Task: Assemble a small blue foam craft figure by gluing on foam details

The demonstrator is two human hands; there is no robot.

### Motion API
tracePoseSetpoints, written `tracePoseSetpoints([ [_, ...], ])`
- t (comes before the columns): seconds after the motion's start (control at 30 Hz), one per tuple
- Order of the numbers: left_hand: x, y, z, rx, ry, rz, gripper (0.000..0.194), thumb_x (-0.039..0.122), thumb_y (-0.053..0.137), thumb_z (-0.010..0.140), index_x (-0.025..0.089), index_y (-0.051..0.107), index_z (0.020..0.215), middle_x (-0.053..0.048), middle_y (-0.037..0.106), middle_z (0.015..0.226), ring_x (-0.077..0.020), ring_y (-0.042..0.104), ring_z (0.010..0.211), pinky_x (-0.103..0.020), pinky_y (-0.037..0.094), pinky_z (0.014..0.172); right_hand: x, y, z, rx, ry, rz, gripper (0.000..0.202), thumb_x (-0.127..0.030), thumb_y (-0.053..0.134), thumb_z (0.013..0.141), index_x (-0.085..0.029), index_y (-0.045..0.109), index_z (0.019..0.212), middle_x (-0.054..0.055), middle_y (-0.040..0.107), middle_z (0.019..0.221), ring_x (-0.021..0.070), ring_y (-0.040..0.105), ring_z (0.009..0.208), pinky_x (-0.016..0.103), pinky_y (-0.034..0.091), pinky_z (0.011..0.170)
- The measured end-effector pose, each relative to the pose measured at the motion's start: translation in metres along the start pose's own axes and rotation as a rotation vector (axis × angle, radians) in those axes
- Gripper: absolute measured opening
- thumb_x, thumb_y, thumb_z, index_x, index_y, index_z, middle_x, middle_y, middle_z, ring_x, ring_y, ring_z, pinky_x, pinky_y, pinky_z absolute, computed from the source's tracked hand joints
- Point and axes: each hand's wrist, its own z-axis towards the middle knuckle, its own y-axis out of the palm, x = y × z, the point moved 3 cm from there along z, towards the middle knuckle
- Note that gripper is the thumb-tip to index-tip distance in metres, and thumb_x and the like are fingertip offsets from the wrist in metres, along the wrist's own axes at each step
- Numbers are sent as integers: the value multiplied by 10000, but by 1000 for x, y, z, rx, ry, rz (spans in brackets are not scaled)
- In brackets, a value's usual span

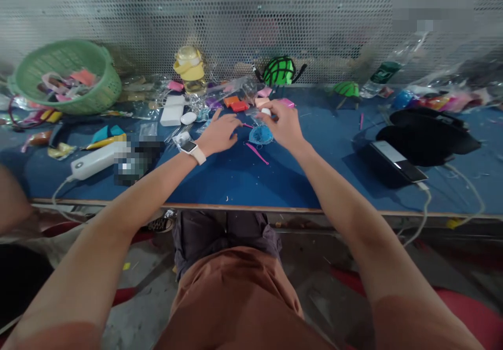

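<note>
My right hand (286, 124) pinches a small white rounded piece (265, 112) between thumb and fingertips. Just below it, a blue dish-shaped piece (260, 135) with a speckled surface lies on the blue table (236, 182). My left hand (220, 132) is open left of the blue piece, fingers spread and palm down, holding nothing. A thin pink modelling tool (257, 153) rests in front of the blue piece. Orange and red packets (236, 104) lie beyond my hands, and a white round lid-like thing (188, 118) sits beyond my left wrist.
A green basket (112, 85) of colourful packets stands at the far left. A yellow-topped bottle (189, 69) and a green-and-black turtle-shell-like model (279, 70) are by the perforated metal screen (228, 20). Rightward lie a cabled phone (398, 161) and a black case (428, 135).
</note>
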Motion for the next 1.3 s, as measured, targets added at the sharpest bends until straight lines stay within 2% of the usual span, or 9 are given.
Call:
tracePoseSetpoints([
  [0.1, 11, -10, 7, 174, -15, -105, 545, 244, 720, 1092, 156, 663, 1628, -219, 728, 1655, -417, 649, 1620, -685, 418, 1461, -9, 4, -1, 19, -22, 68, 409, -680, 729, 1148, -280, 800, 1104, 85, 868, 1133, 271, 807, 912, 470, 689, 953],
  [0.2, 27, -16, 11, 277, 84, -115, 609, 334, 779, 1093, 223, 606, 1666, -190, 698, 1664, -432, 626, 1614, -686, 460, 1413, -20, 9, -2, 57, -18, 173, 466, -747, 705, 1143, -287, 767, 1112, 90, 847, 1109, 260, 807, 947, 435, 681, 931],
  [0.33, 35, -13, 3, 385, 99, -65, 442, 351, 730, 1153, 260, 667, 1580, -176, 723, 1579, -420, 679, 1525, -672, 533, 1315, -35, 20, -7, 28, -12, 265, 656, -907, 669, 1074, -267, 811, 1065, 77, 834, 982, 249, 750, 835, 444, 671, 844],
  [0.43, 34, -7, -6, 430, 80, -79, 278, 328, 627, 1215, 258, 729, 1464, -172, 763, 1459, -383, 734, 1399, -631, 597, 1219, -44, 26, -10, -39, -18, 316, 740, -970, 668, 1027, -256, 862, 1016, 77, 860, 980, 260, 763, 878, 438, 665, 844],
  [0.63, 34, -11, -13, 544, 84, -141, 284, 393, 545, 1269, 244, 765, 1368, -159, 788, 1357, -339, 759, 1324, -561, 632, 1173, -50, 18, -12, -160, -56, 423, 722, -947, 711, 1016, -244, 875, 1054, 64, 866, 1037, 245, 780, 955, 405, 665, 900],
  [0.77, 36, -13, -12, 517, 75, -176, 306, 423, 543, 1270, 256, 782, 1363, -150, 802, 1354, -340, 769, 1321, -565, 634, 1186, -46, 12, -14, -202, -71, 343, 721, -962, 652, 1047, -269, 850, 1034, 40, 803, 971, 230, 745, 928, 395, 656, 894],
  [1.0, 38, -11, -12, 441, 134, -194, 439, 285, 559, 1225, 262, 716, 1634, -166, 771, 1538, -341, 735, 1479, -562, 618, 1265, -41, 14, -15, -181, -48, 310, 802, -1040, 582, 1025, -276, 808, 935, 30, 745, 826, 222, 712, 817, 383, 628, 769],
  [1.13, 30, -7, -10, 431, 135, -239, 378, 263, 598, 1217, 300, 797, 1536, -123, 821, 1415, -303, 788, 1359, -515, 659, 1179, -43, 15, -15, -209, -51, 322, 780, -1001, 600, 1049, -260, 804, 918, 38, 784, 841, 216, 724, 791, 388, 619, 776],
  [1.3, 21, -6, -10, 562, 55, -311, 259, 392, 674, 1234, 233, 851, 1335, -110, 859, 1204, -266, 840, 1114, -417, 677, 1004, -40, 14, -17, -152, -13, 297, 798, -972, 500, 1112, -258, 800, 917, 68, 797, 861, 235, 761, 794, 414, 623, 790],
])
